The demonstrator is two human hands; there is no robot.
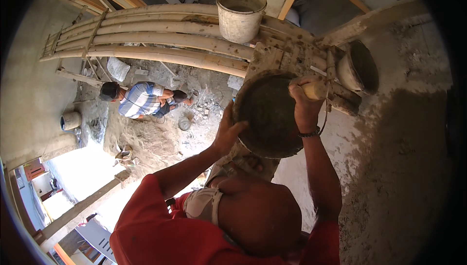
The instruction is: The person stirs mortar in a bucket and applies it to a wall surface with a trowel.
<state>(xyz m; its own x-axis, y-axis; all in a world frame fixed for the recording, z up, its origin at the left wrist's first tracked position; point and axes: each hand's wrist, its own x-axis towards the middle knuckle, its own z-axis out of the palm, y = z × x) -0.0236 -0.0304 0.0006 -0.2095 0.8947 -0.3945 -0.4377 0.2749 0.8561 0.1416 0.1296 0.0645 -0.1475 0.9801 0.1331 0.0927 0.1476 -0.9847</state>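
Observation:
A round dark basin (272,119) with grey wet-looking stuff in it sits at the end of a plank platform (265,58) in front of me. My left hand (227,129) is at its left rim, the thumb over the edge and the fingers along the outside. Over the basin's right side, my right hand (306,102) is closed round a thick, pale wooden handle (315,90). What that handle belongs to is hidden, so the tool's kind cannot be told. My bare knee is bent below the basin.
Bamboo poles (160,41) run left from the platform. A mortar-stained bucket (241,14) stands on them; another bucket (359,68) leans at the right, by the partly wet wall (399,158). Far below, a person in a striped shirt (142,99) is on the rubble-strewn ground.

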